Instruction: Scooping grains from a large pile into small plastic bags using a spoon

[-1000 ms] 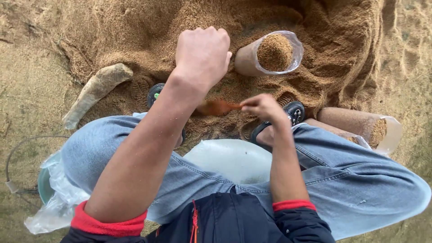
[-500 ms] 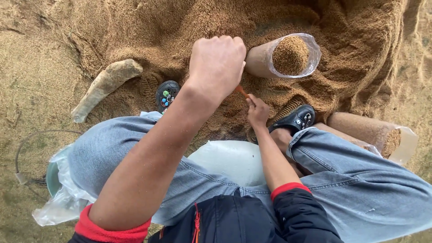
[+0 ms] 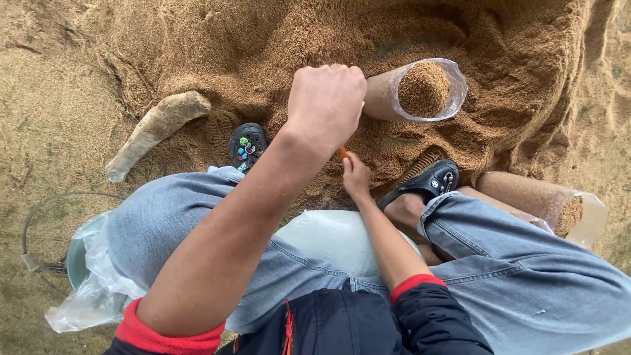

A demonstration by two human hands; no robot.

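Clenched into a fist, the left hand (image 3: 327, 105) is raised beside the filled bag (image 3: 415, 91), while an orange tool (image 3: 342, 152) is gripped by the right hand (image 3: 355, 176) below it.

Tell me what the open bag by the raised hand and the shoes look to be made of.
Bag: thin clear plastic film, glossy; the brown grainy filling shows through its wall. Shoes: black, smooth, moulded, with strap and holes, so probably rubber or foam, though the look leaves that open. The left hand is a closed fist beside the bag.
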